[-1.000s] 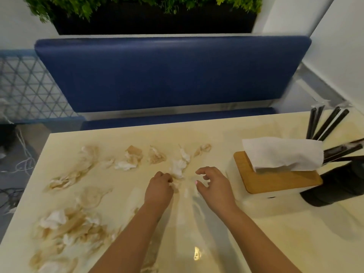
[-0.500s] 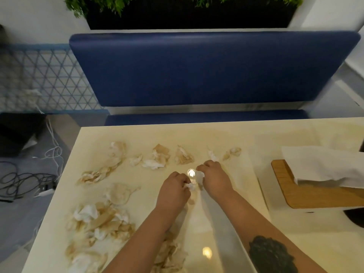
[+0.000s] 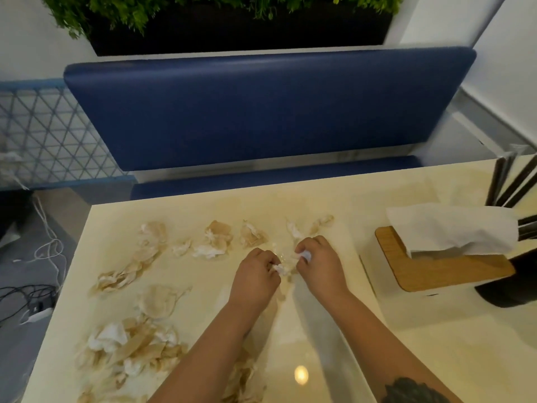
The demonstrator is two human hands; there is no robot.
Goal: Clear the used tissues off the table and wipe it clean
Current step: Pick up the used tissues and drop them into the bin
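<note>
Cream counter [image 3: 334,199]: damp, limp tissue scraps [image 3: 215,242], light, tear-prone; left hand [image 3: 255,279] and right hand [image 3: 319,266] curled, each pinching white tissue wad [image 3: 280,269]; gather by bunching.

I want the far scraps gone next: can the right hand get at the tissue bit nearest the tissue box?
Probably yes: the right hand sits just short of that tissue bit, with bare table between, though it already pinches a white scrap.
</note>
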